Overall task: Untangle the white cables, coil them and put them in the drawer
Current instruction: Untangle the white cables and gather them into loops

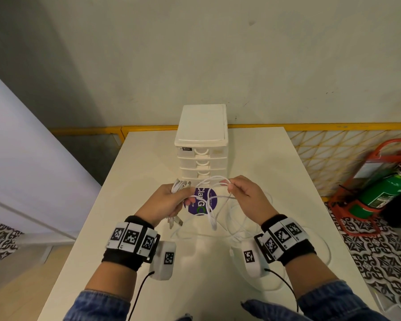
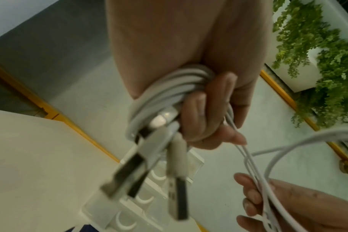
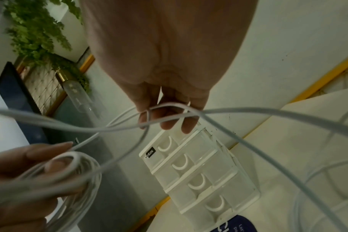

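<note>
Now | left hand (image 1: pixel 164 202) grips coiled white cables (image 1: pixel 178 186) | right hand (image 1: pixel 245 195) pinches loose strand (image 1: pixel 214 181)

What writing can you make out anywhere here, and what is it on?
"...abox": black label on the drawer unit; its first letters are unclear.
"Clay G...": purple round sticker on the table, partly hidden by cables; its small print is unreadable.
Green extinguisher label: too blurred.
Wristband squares: patterns, not words.
</note>
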Available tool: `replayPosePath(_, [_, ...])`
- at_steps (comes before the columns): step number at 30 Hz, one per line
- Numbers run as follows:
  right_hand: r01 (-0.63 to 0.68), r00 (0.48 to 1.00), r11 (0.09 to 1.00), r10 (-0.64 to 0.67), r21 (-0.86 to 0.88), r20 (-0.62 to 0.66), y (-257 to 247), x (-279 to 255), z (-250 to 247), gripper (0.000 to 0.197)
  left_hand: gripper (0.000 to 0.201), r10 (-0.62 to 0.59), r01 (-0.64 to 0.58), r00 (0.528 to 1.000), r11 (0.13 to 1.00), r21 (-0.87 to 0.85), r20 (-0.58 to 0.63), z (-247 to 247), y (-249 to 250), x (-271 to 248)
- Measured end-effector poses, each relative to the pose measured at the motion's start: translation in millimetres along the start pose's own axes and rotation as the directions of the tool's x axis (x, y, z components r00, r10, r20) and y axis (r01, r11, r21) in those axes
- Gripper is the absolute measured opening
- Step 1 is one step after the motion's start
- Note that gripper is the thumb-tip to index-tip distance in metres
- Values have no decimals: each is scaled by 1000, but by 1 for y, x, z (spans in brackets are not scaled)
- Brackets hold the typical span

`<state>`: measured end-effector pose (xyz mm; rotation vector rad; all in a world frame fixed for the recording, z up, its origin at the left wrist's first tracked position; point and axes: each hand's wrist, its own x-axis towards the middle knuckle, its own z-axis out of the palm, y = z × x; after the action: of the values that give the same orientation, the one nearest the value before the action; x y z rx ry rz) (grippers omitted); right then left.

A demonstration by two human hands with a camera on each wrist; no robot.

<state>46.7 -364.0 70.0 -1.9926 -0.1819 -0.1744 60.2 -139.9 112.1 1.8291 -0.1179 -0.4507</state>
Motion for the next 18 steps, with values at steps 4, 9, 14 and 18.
replayPosePath(4, [-4, 999, 1000, 4, -7, -34, 1, 0, 1, 27, 36, 24, -24, 1000, 1000, 18, -4, 7, 1, -2])
replayPosePath(9, [23, 993, 1000, -21, 19, -113, -6, -1, 6, 25, 35, 25, -24, 998, 1000, -15, 53, 17, 8, -5])
replayPosePath(14, [37, 990, 998, -29, 59, -136, -14, -3, 0, 40, 23, 35, -32, 998, 998, -51, 55, 16, 4, -3])
replayPosePath(18, [-5, 991, 1000, 8, 17, -131, -17, -3, 6, 26, 22, 95, -92, 995, 991, -96, 31, 22, 9, -5])
